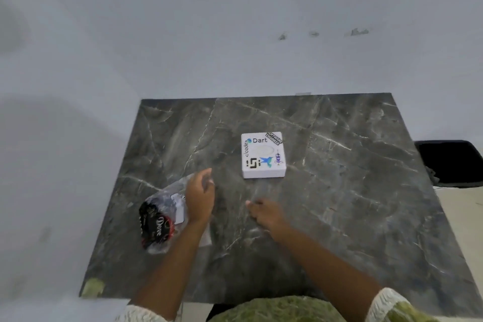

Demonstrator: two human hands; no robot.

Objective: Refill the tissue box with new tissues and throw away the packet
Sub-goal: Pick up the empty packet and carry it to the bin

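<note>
A white square tissue box covered in stickers sits near the middle of the dark marble table, its oval slot facing up. At the left lies a crumpled clear plastic packet with black and red print. My left hand hovers over the packet's right side, fingers loosely curled; it may be touching the plastic, but a grip is not visible. My right hand is low over the table in front of the box, fingers apart and holding nothing.
A black bin or bag stands on the floor past the table's right edge. A white wall runs behind the table and along the left. A piece of greenish tape marks the table's front left corner.
</note>
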